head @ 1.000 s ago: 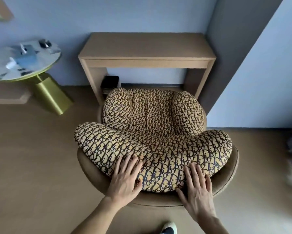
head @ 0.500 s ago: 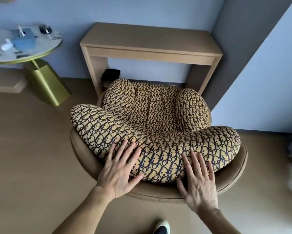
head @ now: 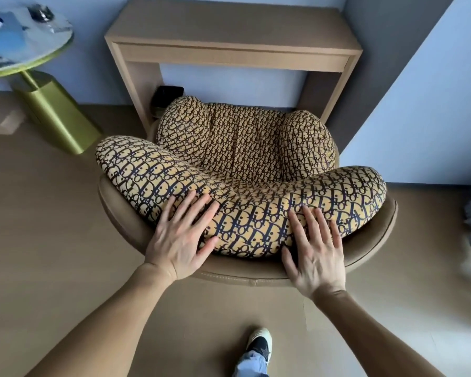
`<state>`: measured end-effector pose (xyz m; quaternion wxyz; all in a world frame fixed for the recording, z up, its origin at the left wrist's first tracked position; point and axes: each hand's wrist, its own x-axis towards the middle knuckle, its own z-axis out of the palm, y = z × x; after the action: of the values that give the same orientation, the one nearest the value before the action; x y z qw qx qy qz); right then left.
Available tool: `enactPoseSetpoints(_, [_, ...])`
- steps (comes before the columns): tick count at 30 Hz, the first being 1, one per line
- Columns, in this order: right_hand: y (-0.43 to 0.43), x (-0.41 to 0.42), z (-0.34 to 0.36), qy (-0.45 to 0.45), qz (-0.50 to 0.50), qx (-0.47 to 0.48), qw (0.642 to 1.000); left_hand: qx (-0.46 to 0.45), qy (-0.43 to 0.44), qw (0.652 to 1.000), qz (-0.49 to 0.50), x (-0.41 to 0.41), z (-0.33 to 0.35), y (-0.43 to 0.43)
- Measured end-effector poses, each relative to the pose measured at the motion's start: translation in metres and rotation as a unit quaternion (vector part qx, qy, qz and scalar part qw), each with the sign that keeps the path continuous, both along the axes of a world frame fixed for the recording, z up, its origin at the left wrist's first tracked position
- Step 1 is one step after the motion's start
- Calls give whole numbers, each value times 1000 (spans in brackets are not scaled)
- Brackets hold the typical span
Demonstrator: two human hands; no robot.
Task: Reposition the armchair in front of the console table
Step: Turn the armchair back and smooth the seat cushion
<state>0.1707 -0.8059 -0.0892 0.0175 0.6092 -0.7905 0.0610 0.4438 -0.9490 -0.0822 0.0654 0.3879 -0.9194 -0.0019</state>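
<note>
The armchair (head: 242, 164) has a tan leather shell and yellow cushions with a dark printed pattern. It faces away from me, its seat front tucked under the wooden console table (head: 234, 31) against the blue wall. My left hand (head: 181, 238) lies flat on the back cushion's left part, fingers spread. My right hand (head: 314, 250) lies flat on the cushion's right part, palm over the shell's rim. Neither hand curls around anything; both press on the backrest.
A round marble-topped side table (head: 24, 47) on a green metal base stands at the left, carrying a blue tissue box and small items. A dark box (head: 166, 96) sits under the console's left leg. A wall corner juts out at the right. My shoe (head: 258, 342) is below.
The chair has slid forward toward the console, its front now under the tabletop. My hands stayed flat on the backrest and my arms have stretched out.
</note>
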Motion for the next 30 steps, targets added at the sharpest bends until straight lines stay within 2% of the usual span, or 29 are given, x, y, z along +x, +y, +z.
enactPoseSetpoints(14, [-74,-8,3,0,-14,-18,1000,-11,7,1000,-11,-14,1,-81])
enactPoseSetpoints(30, [-159,-55,-3,-2,-11,-52,999,-22,5,1000,-2,-59,0,-157])
